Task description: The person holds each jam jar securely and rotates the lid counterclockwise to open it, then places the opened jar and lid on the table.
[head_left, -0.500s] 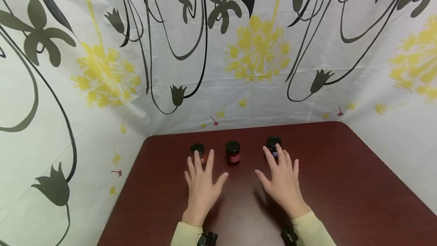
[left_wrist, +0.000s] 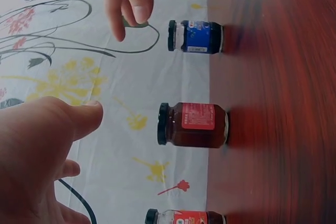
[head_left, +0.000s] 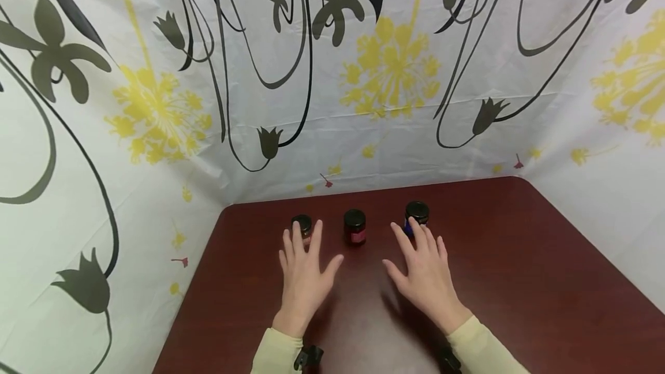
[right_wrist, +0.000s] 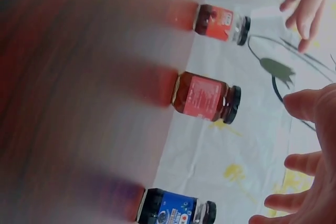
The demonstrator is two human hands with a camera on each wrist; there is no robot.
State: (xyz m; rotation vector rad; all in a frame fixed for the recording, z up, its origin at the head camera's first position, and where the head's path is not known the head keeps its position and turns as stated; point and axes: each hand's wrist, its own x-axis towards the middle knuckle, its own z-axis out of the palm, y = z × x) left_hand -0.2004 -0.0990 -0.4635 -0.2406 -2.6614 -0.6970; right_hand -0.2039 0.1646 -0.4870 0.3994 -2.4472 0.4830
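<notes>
Three small glass jars with dark lids stand upright in a row on the table. My left hand (head_left: 303, 281), fingers spread, hovers in front of the left jar with the orange-red label (right_wrist: 219, 23) and partly hides it in the head view. Between the hands stands the middle jar (head_left: 355, 227), which has a pinkish-red label. My right hand (head_left: 426, 273) is held in the air before the right jar with the blue label (right_wrist: 176, 208), its fingers apart and overlapping that jar in the head view. Both hands hold nothing.
The dark red-brown table (head_left: 519, 281) has rounded far corners. A white cloth (head_left: 322, 103) printed with flowers and stems hangs behind it and along both sides. A dark strapped device (head_left: 309, 358) sits on the left wrist, another (head_left: 449, 358) on the right.
Both hands have shifted slightly left in the head view, still spread above the table. The view has tilted a little; the jars stand in the same places.
</notes>
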